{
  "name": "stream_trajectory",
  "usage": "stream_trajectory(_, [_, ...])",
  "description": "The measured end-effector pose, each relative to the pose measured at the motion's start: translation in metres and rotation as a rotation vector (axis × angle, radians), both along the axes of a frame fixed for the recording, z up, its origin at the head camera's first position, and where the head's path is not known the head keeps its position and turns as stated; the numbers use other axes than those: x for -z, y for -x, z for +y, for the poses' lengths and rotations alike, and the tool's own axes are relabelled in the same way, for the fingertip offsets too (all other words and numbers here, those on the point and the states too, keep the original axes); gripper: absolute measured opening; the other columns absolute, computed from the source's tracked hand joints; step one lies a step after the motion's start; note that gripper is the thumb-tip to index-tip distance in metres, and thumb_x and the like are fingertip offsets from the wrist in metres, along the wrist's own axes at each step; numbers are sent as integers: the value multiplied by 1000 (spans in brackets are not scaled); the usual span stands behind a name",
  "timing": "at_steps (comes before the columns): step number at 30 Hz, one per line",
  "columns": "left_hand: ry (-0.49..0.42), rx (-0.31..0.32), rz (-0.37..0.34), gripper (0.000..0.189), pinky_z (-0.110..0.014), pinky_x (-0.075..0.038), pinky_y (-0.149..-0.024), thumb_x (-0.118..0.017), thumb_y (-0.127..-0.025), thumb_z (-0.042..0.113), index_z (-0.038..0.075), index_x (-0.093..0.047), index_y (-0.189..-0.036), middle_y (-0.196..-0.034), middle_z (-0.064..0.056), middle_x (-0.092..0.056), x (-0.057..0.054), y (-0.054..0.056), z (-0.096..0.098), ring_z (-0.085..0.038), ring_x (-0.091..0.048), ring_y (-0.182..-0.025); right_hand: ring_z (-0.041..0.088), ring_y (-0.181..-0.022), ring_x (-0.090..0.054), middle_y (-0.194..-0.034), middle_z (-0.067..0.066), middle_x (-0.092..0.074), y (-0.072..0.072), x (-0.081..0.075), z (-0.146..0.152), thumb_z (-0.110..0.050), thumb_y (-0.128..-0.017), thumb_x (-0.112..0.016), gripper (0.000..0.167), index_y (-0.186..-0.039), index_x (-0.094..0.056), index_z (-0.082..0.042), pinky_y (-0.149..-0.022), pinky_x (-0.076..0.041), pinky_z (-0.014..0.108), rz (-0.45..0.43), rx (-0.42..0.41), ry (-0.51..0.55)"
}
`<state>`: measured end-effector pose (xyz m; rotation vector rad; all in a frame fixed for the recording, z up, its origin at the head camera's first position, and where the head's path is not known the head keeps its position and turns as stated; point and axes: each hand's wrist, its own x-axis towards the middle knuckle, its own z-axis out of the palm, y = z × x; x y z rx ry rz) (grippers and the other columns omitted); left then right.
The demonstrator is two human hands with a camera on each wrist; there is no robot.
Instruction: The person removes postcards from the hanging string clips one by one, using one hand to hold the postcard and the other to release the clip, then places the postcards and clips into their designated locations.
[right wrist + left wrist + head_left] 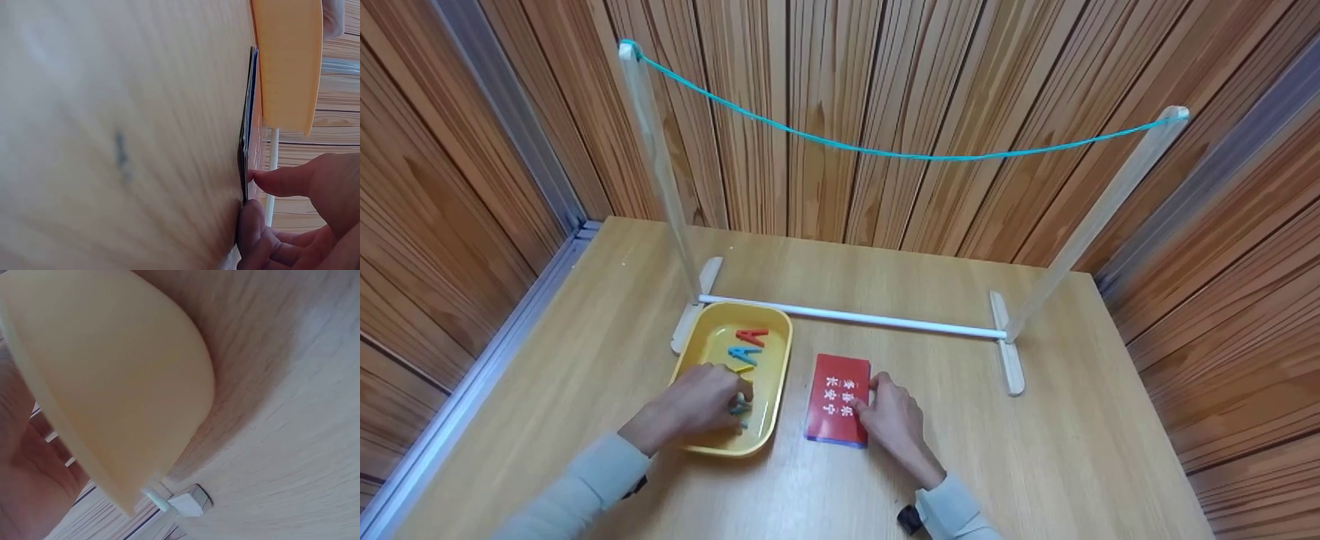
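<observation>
My left hand (701, 397) is inside the yellow tray (781, 375), fingers down at a bluish clothespin (739, 406). Whether they pinch it is hidden under the hand. Red (751, 337), blue (745, 354) and yellow (741, 369) clothespins lie farther up the tray. In the left wrist view the tray wall (124, 382) covers the fingertips. To the right, a stack of red cards (829, 390) with white characters lies on the table. My right hand (896, 416) pinches its right edge, thumb (284, 181) on top and fingers (251, 222) at the edge.
Behind the tray and cards stands a wooden frame with a left post (660, 165), a right post (1102, 214) and a white bottom rod (855, 319). A sagging teal string (825, 141) joins the post tops. Wood-patterned walls (825, 195) enclose the table (1080, 450).
</observation>
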<state>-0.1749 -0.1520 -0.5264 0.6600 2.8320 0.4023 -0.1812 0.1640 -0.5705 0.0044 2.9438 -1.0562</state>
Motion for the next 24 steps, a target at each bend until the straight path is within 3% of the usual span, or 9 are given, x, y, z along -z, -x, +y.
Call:
stream_trajectory(2, [1, -9, 12, 40, -27, -51, -72, -91, -82, 34, 23, -81, -119, -102, 0, -82, -2, -3, -1, -11, -64, -79, 12, -64, -62, -90, 9, -74, -1, 0, 0, -23, -92, -82, 39, -118, -63, -2, -59, -49, 24, 0, -2, -4])
stream_trajectory(9, [15, -53, 30, 48, -26, -46, -65, -89, -82, 46, 24, -79, -123, -84, 4, -76, -19, -5, 1, -12, -58, -71, 14, -55, -54, -69, 2, -61, 7, -9, 13, -25, -94, -79, 40, -121, -62, -1, -51, -38, 21, -17, 0, 30])
stream_trajectory(12, [-27, -84, 27, 54, -22, -43, -59, -85, -85, 51, 22, -75, -130, -93, 2, -79, -29, -3, -3, -9, -58, -67, 14, -56, -54, -69, 1, -61, 10, -14, 23, -31, -94, -80, 45, -124, -63, -2, -51, -38, 22, -14, 2, 63])
stream_trajectory(15, [-87, -114, 41, 61, -21, -41, -53, -80, -89, 55, 17, -70, -136, -88, -2, -77, -41, -1, -12, -9, -57, -60, 15, -64, -60, -80, 2, -66, 12, -21, 37, -37, -92, -81, 52, -128, -63, -4, -55, -46, 24, 1, 15, 126])
stream_trajectory(17, [-132, -142, 100, 60, -20, -43, -52, -78, -91, 54, 14, -70, -135, -86, -2, -74, -50, 2, -20, -9, -57, -60, 18, -79, -67, -96, 5, -71, 14, -27, 50, -40, -91, -82, 56, -132, -63, -6, -66, -55, 28, 31, 20, 173])
stream_trajectory(19, [-175, -177, 205, 56, -20, -43, -53, -77, -92, 53, 13, -71, -131, -80, -2, -70, -58, 5, -31, -11, -56, -63, 24, -101, -70, -117, 10, -71, 18, -37, 65, -44, -91, -82, 62, -137, -61, -8, -85, -61, 37, 72, 13, 205])
stream_trajectory(22, [-253, -220, 428, 45, -19, -43, -54, -79, -93, 46, 12, -74, -123, -84, -3, -70, -67, 9, -46, -12, -56, -66, 35, -131, -62, -142, 18, -63, 24, -53, 90, -51, -91, -79, 72, -144, -56, -7, -111, -53, 54, 150, -5, 185])
stream_trajectory(24, [-296, -239, 566, 41, -20, -42, -54, -81, -93, 41, 11, -75, -119, -85, -5, -69, -69, 11, -54, -14, -56, -67, 40, -140, -55, -149, 21, -58, 26, -64, 108, -52, -92, -78, 77, -148, -52, -5, -117, -45, 59, 209, -3, 154])
